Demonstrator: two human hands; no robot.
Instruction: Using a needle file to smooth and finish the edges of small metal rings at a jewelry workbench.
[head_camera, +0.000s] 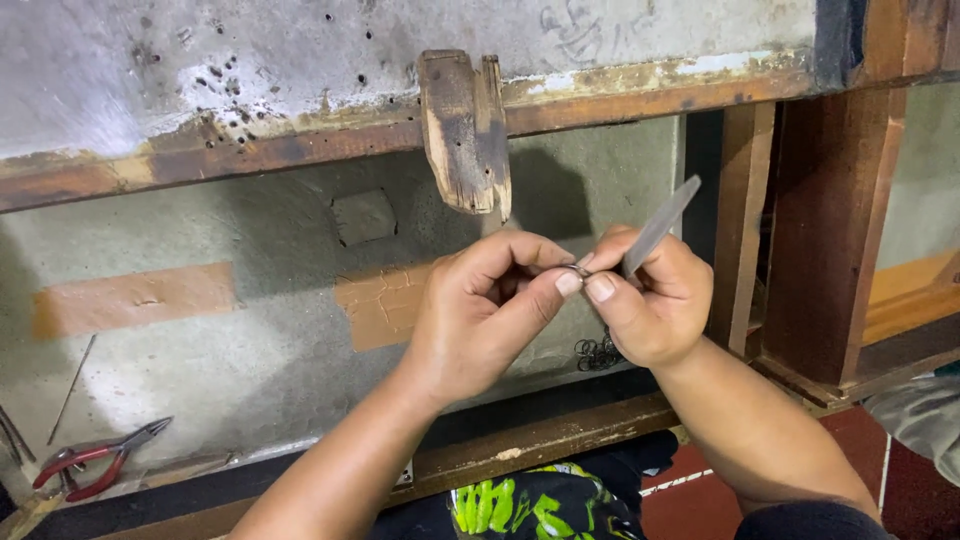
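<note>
Your left hand (480, 310) and right hand (650, 300) are bare: no gloves, rings or watch. Both forearms bare too, no sleeves up to the frame edge. Nails short. At 6 o'clock, your dark garment (530, 500) shows a bright green and white print. Dark fabric edge at 5 o'clock by your right elbow.

A small dark metal ring (576, 269) is pinched between thumb and fingertips, held in the air above the desk. A slim grey metal tool (660, 226) slants up to the right, its lower end meeting the ring.
</note>
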